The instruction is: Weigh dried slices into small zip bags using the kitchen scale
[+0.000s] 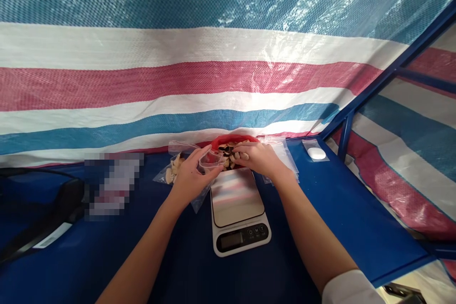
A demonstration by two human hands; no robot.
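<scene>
My left hand (190, 175) grips a clear plastic zip bag (211, 157) by its mouth, thumb and fingers spreading the opening. Close beside it, my right hand (259, 157) reaches into a red bag (233, 138) of pale, dark-edged dried slices (228, 165), its curled fingers closed on some of them. Their exact kind is unclear. Just in front of both hands lies a white kitchen scale (238, 197) with a shiny plate; nothing rests on the plate and its display looks dark. Left of my left hand sits another clear bag (173, 171) holding similar slices.
Flat clear bags (287, 154) lie behind my right wrist. Farther right is a small bag with a white rounded object (316, 153). A black device (64, 204) stands on the blue table (342, 218) at left. Striped sheeting (199, 76) walls the back.
</scene>
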